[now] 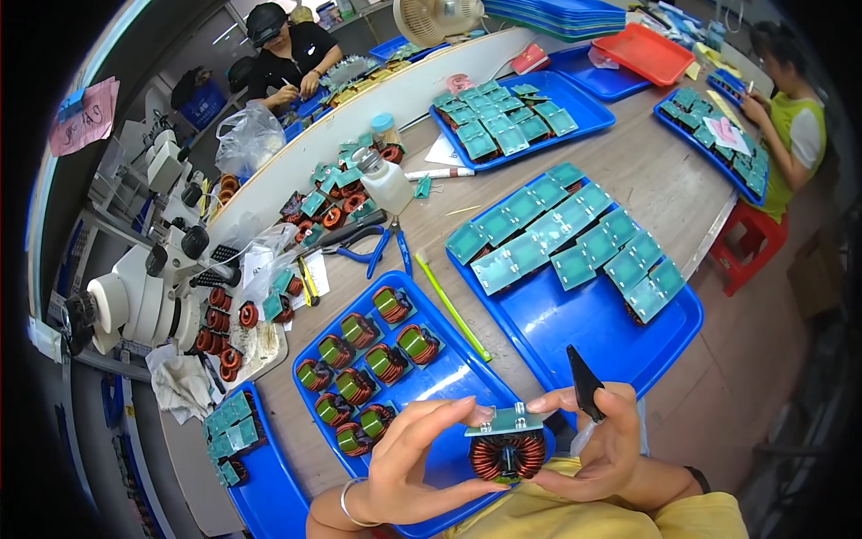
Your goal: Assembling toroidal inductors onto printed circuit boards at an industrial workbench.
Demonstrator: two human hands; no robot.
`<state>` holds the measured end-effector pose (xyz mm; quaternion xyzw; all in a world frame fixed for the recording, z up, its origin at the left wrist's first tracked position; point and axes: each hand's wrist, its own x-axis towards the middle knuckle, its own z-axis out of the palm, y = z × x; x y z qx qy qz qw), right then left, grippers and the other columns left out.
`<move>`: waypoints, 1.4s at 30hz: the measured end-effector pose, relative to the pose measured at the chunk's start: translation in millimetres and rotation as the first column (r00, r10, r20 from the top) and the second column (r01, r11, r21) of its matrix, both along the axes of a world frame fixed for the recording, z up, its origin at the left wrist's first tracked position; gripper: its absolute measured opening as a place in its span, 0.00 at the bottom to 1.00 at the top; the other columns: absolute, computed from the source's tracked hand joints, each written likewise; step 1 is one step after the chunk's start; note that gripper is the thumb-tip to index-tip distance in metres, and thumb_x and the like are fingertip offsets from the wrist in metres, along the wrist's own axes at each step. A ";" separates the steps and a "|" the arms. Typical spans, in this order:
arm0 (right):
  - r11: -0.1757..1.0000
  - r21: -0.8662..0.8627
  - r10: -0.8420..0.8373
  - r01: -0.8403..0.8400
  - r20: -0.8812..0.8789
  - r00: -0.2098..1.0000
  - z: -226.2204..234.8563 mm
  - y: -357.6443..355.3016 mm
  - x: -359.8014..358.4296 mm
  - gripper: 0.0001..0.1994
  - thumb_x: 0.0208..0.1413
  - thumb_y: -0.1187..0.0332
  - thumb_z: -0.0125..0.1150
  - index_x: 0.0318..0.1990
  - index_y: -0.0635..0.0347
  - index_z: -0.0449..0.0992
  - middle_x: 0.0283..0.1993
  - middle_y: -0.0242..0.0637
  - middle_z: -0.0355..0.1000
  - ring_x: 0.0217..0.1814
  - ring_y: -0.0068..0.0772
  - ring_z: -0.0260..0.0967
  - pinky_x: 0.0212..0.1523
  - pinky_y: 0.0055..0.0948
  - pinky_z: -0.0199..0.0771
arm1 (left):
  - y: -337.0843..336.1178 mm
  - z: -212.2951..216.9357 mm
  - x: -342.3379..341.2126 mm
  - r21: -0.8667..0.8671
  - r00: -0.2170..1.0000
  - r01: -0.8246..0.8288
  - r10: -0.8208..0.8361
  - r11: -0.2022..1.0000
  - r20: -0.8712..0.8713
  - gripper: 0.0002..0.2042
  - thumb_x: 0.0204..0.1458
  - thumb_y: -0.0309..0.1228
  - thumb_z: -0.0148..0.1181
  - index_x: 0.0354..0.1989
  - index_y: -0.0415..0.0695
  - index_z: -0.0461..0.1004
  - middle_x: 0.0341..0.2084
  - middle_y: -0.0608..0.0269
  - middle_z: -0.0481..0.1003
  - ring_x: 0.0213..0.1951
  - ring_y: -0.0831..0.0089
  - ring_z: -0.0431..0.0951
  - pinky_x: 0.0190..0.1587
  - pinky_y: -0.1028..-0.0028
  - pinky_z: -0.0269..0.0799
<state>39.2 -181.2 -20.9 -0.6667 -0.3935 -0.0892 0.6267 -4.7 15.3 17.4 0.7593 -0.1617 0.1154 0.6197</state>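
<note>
The left hand (404, 472) and the right hand (615, 449) are both bare, with slim fingers. 1 thin, pale, silvery bracelet (344, 505) curves round the left wrist, smooth and rounded like a bangle. 1 dark, narrow band (698, 480) circles the right wrist, its details too small to tell. Yellow clothing (516, 514) covers the body, softly creased, its plain cloth showing in 2 patches along the lower edge.

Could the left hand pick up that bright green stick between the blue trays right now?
Probably not without loosening its grip first: the left hand is pinching the copper-wound coil. Otherwise the way looks free, since nothing appears to lie over the green stick.
</note>
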 end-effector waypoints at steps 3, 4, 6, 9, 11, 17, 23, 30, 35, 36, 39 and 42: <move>0.999 0.051 0.011 -0.012 0.015 1.000 -1.7 2.6 1.9 0.50 0.28 0.80 0.73 0.62 0.61 0.45 0.51 0.43 0.52 0.48 0.43 0.67 0.45 0.36 0.72 | 1.3 0.2 1.5 0.075 0.999 -0.009 0.006 0.997 0.041 0.35 0.31 0.25 0.73 0.52 0.31 0.63 0.40 0.50 0.70 0.43 0.65 0.73 0.45 0.72 0.70; 0.998 0.066 0.016 -0.018 0.021 1.000 -1.8 3.2 2.5 0.51 0.28 0.80 0.73 0.62 0.61 0.45 0.51 0.43 0.52 0.48 0.43 0.67 0.45 0.36 0.72 | 1.2 1.1 1.8 0.075 0.999 -0.009 0.006 0.997 0.041 0.35 0.31 0.25 0.73 0.52 0.31 0.63 0.40 0.50 0.70 0.43 0.65 0.73 0.45 0.72 0.70; 0.997 0.080 0.020 -0.022 0.027 0.999 -1.0 3.2 3.0 0.52 0.28 0.80 0.74 0.62 0.61 0.44 0.51 0.43 0.52 0.48 0.43 0.66 0.45 0.37 0.72 | 1.1 3.2 2.7 0.120 1.000 -0.007 0.008 0.993 -0.003 0.35 0.31 0.27 0.73 0.52 0.30 0.64 0.39 0.51 0.71 0.42 0.65 0.73 0.44 0.72 0.69; 0.996 0.089 0.033 -0.032 -0.015 0.999 2.5 1.8 1.7 0.53 0.27 0.79 0.74 0.62 0.61 0.44 0.52 0.43 0.52 0.47 0.44 0.67 0.45 0.38 0.72 | 2.6 4.8 3.5 0.138 0.998 0.033 -0.025 0.990 -0.053 0.35 0.31 0.29 0.73 0.51 0.30 0.65 0.40 0.52 0.70 0.40 0.66 0.72 0.43 0.73 0.69; 0.993 0.109 0.059 -0.054 -0.040 0.997 2.9 2.2 2.2 0.53 0.27 0.78 0.75 0.62 0.60 0.44 0.53 0.44 0.51 0.47 0.45 0.67 0.44 0.39 0.72 | 5.8 3.7 3.5 0.134 0.994 0.081 -0.069 0.988 -0.089 0.36 0.30 0.28 0.74 0.52 0.31 0.65 0.41 0.54 0.67 0.42 0.66 0.71 0.46 0.69 0.68; 0.990 0.132 0.056 -0.050 -0.040 0.998 4.1 3.3 2.0 0.54 0.26 0.76 0.77 0.62 0.61 0.43 0.54 0.45 0.50 0.46 0.44 0.67 0.44 0.38 0.72 | 8.0 4.2 5.0 0.110 0.975 0.151 -0.129 0.982 -0.182 0.35 0.28 0.28 0.75 0.49 0.30 0.67 0.40 0.55 0.64 0.44 0.65 0.70 0.49 0.68 0.66; 0.990 0.137 0.042 -0.040 -0.011 0.999 5.6 3.0 3.4 0.54 0.25 0.75 0.77 0.62 0.62 0.44 0.52 0.44 0.51 0.45 0.43 0.67 0.42 0.37 0.72 | 4.9 0.9 7.7 0.079 0.977 0.148 -0.134 0.986 -0.164 0.32 0.31 0.30 0.73 0.49 0.34 0.69 0.41 0.52 0.68 0.42 0.67 0.70 0.45 0.74 0.67; 0.996 0.085 -0.006 0.005 0.012 1.000 10.4 4.9 1.9 0.53 0.26 0.74 0.77 0.61 0.62 0.45 0.50 0.43 0.52 0.44 0.43 0.68 0.40 0.35 0.74 | 4.8 -0.7 11.3 0.013 0.948 0.236 -0.227 0.972 -0.224 0.33 0.34 0.28 0.72 0.52 0.37 0.64 0.45 0.52 0.66 0.47 0.63 0.69 0.50 0.70 0.66; 1.000 0.003 0.000 -0.001 0.244 0.970 14.6 12.1 9.0 0.49 0.30 0.72 0.76 0.61 0.59 0.48 0.49 0.44 0.55 0.44 0.43 0.70 0.42 0.38 0.70 | 3.7 -10.5 13.2 -0.429 0.814 0.262 -0.437 0.864 -0.382 0.31 0.40 0.23 0.66 0.54 0.39 0.58 0.52 0.53 0.59 0.52 0.64 0.66 0.53 0.67 0.64; 1.000 -0.004 0.024 -0.024 0.235 0.972 14.9 13.7 10.3 0.49 0.30 0.71 0.76 0.61 0.59 0.48 0.49 0.43 0.56 0.45 0.45 0.70 0.44 0.39 0.67 | 1.2 -12.7 13.6 -0.511 0.794 0.237 -0.468 0.827 -0.389 0.29 0.42 0.21 0.64 0.54 0.40 0.57 0.54 0.53 0.56 0.53 0.65 0.65 0.54 0.66 0.63; 0.998 -0.016 0.056 -0.054 0.135 0.989 18.1 11.4 10.4 0.49 0.31 0.70 0.76 0.62 0.59 0.48 0.49 0.44 0.56 0.45 0.46 0.69 0.45 0.38 0.68 | -10.1 -3.4 8.8 -0.623 0.732 -0.031 -0.407 0.781 -0.547 0.30 0.40 0.32 0.68 0.50 0.36 0.59 0.48 0.52 0.62 0.52 0.65 0.65 0.52 0.65 0.66; 0.998 0.067 0.004 -0.009 0.064 0.998 14.5 6.2 9.8 0.45 0.32 0.66 0.75 0.59 0.65 0.53 0.50 0.46 0.58 0.47 0.44 0.66 0.46 0.35 0.67 | -7.6 -7.7 10.0 -0.623 0.762 0.046 -0.431 0.780 -0.483 0.26 0.43 0.32 0.66 0.46 0.37 0.60 0.49 0.48 0.61 0.52 0.63 0.65 0.51 0.66 0.68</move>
